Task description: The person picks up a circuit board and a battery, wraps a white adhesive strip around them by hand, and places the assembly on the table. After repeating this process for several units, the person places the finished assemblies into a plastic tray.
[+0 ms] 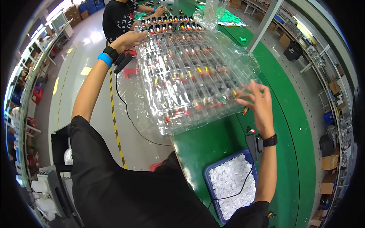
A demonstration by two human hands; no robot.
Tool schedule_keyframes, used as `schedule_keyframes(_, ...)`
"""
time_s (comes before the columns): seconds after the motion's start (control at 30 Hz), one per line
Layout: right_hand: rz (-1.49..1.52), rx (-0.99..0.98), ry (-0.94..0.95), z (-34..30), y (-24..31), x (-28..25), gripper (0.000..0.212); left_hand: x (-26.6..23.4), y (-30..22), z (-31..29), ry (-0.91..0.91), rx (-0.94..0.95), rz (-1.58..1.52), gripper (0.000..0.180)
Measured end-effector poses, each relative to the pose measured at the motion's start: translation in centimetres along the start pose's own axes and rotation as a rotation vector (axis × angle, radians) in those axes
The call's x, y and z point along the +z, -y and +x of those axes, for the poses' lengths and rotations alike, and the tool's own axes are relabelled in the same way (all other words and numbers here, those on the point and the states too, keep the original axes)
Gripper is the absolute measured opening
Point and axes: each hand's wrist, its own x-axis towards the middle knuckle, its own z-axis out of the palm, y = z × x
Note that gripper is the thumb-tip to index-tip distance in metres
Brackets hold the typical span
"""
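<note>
A wide clear plastic tray point(178, 85), glossy with reflections, lies over the green table and past its left edge. Rows of small cylindrical parts point(203, 70) with red, yellow, white and black sections show in and through it. At the tray's far left corner, my left hand point(131, 40) is closed on the edge. My right hand point(259, 104) is beside the near right corner, fingers apart and bent. Its fingertips are close to a yellow-ended part point(234, 92); whether they touch it is unclear. Clear film point(243, 57) hangs crumpled around the tray.
A blue bin point(208, 178) of small white pieces stands on the green table point(287, 152), a black cable across it. Loose parts point(250, 130) lie near my right wrist. A co-worker point(118, 19) works at the far end. A metal post point(264, 26) rises on the right.
</note>
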Motion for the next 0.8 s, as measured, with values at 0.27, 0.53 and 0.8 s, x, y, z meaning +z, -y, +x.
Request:
schedule_keyframes(0.27, 0.144, 0.093, 0.164, -2.2, -0.4, 5.6, 0.035, -3.9, 3.6, 4.6, -0.040, -0.219, -0.152, 0.041)
schedule_keyframes(0.53, 0.192, 0.054, 0.209, -1.9, -1.8, 5.5, 0.036, -4.4, 2.6, 4.1, 0.062, -0.091, -0.254, 0.031)
schedule_keyframes(0.8, 0.204, 0.059, 0.111, -1.4, -0.7, 1.4, 0.033, -3.6, 0.3, 0.3, 0.068, 0.027, -0.517, 0.025)
